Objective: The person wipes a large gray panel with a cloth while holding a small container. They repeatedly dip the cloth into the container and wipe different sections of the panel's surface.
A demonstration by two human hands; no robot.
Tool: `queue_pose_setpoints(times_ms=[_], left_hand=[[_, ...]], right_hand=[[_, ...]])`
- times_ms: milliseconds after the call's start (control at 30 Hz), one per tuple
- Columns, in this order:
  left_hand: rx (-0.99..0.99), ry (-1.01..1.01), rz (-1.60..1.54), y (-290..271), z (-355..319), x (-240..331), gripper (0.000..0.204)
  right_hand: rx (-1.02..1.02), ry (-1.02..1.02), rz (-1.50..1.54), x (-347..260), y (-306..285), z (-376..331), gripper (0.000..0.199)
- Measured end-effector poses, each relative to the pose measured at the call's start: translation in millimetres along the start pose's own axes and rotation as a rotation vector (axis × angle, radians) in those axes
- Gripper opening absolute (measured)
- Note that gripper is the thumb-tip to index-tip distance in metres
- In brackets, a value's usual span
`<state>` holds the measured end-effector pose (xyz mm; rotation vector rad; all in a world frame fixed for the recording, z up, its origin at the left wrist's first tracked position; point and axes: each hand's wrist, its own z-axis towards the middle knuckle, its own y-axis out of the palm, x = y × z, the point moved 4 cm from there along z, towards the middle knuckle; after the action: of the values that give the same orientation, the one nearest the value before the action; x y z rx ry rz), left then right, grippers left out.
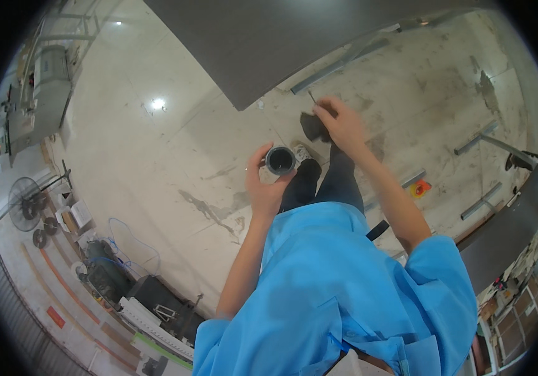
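My left hand [265,188] is wrapped round a small round cup [280,161] with a pale rim and dark contents, held upright in front of my waist. Farther forward and to the right, my right hand [339,125] pinches a thin dark stick-like piece [311,96] between thumb and fingers; its exact kind is too small to tell. Just beneath that hand shows a black shape [314,128], and whether it is held or is part of my footwear I cannot tell. The two hands are apart.
A dark tabletop [237,56] juts in ahead, its corner near my hands. Metal legs [482,139] and an orange-red roll [419,188] lie on the floor at the right, near a dark panel [507,244]. A standing fan [26,199] and machinery [109,276] line the left.
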<state>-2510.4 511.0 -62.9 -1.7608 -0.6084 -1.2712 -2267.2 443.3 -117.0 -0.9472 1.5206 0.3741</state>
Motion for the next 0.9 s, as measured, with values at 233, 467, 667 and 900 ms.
queue_pose_setpoints(times_ms=[233, 467, 667, 900], left_hand=[[-0.056, -0.056, 0.012, -4.5, -17.1, 0.4, 0.076], [-0.051, 0.013, -0.039, 5.4, -19.0, 2.5, 0.077], [-0.071, 0.01, -0.023, 7.4, -17.7, 7.1, 0.078], [-0.071, -0.009, -0.064, 12.7, -18.0, 6.0, 0.075]], right_hand=[[0.204, -0.196, 0.061, 58.3, 39.7, 54.8, 0.021], [0.107, -0.18, 0.143, 53.6, 74.4, 56.2, 0.015], [0.14, -0.112, 0.15, 59.9, 80.8, 63.1, 0.017], [0.342, -0.17, 0.062, 77.1, 28.2, 93.1, 0.023]])
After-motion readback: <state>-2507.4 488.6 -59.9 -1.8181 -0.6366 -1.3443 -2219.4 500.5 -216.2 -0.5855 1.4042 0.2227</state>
